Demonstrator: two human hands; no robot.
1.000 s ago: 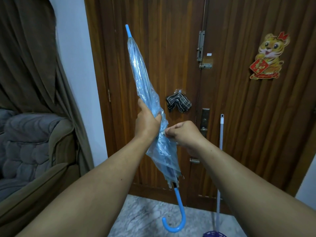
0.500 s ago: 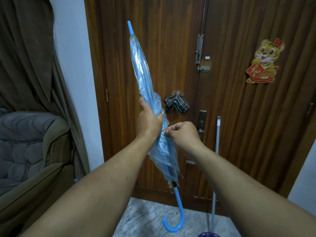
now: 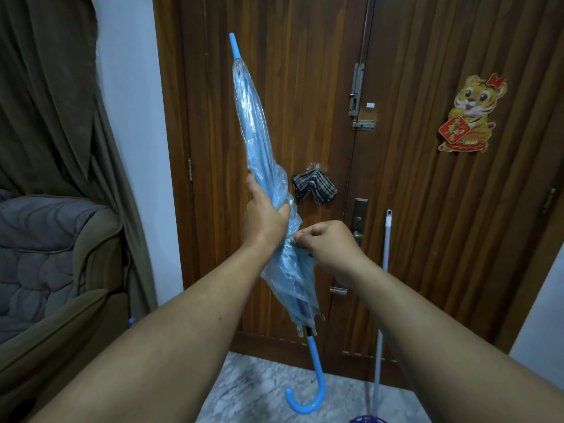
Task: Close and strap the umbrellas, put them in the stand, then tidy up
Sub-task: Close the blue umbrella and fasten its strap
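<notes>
We are gripping the closed blue umbrella (image 3: 259, 166) mid-canopy with our left hand (image 3: 265, 218), tip up, before the door. Our right hand (image 3: 326, 244) is still pinching its strap; little has shifted, so strapping is unfinished.

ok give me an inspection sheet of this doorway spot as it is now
surface: grey marbled floor
job's things: closed translucent blue umbrella with hooked blue handle, tip up, tilted; no stand seen
clutter: white-handled mop leaning by the door; checked cloth hanging on it
grippers: left hand grips the folded canopy; right hand pinches at it
cables: nothing seen
surroundings: brown wooden door, tiger sticker, curtain, grey armchair
</notes>
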